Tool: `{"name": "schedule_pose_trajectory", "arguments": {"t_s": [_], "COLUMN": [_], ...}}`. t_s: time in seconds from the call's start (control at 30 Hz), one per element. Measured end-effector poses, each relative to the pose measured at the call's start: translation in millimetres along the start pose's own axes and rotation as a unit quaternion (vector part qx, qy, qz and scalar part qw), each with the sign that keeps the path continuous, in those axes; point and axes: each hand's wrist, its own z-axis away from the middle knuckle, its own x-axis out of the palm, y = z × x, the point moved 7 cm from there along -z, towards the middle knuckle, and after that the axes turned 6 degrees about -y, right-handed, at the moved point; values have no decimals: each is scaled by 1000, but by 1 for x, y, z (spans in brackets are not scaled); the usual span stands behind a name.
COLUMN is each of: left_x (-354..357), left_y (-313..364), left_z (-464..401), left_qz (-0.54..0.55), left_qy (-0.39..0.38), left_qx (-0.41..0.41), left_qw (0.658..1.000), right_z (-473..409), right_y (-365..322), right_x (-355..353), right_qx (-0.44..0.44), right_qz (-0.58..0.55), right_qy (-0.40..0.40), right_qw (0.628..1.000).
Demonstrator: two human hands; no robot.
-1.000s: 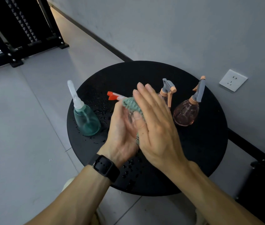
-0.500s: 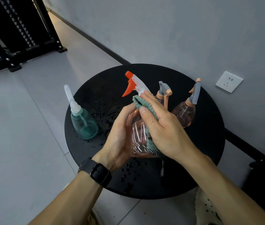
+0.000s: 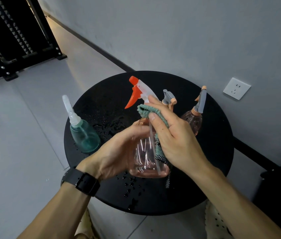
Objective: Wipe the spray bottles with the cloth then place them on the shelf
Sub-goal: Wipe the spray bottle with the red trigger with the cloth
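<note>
Over the bench [image 3: 205, 187]: left hand [image 3: 117, 152] grips pink bottle [image 3: 146, 156]
Right hand [image 3: 174, 135]: presses cloth [image 3: 146, 110] round its neck
Left to do: three bottles [image 3: 84, 137] still standing, none shelved

I have only one view, the head camera, wide-angle, worn on the person's head and pitched steeply down and forward; it sits close over the round black table [image 3: 205, 187], whose near edge falls low in frame; both forearms enter from the bottom corners; the far edge meets the grey wall [image 3: 188, 40], and the floor [image 3: 24, 135] spreads leftward.
</note>
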Motion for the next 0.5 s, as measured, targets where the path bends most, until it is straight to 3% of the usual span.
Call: {"name": "schedule_pose_trajectory", "arguments": {"t_s": [0.17,0.3,0.4,0.5], "left_x": [-5,-3,0,8], "left_y": [3,5,1,-5], "left_z": [-1,-4,-4,-4], "left_qz": [10,30,12,-10], "left_qy": [21,22,15,-10], "left_qx": [33,53,36,10], "left_qw": [999,998,999,1000], "right_z": [-2,-3,-1,-5], "right_y": [-2,-5,-17,-22], "right_x": [-3,-21,-35,-32], "right_qx": [-1,2,-48,-78], "right_qz": [2,-15,32,98], "right_qy": [16,98,186,187], "right_qw": [1000,995,981,974]}}
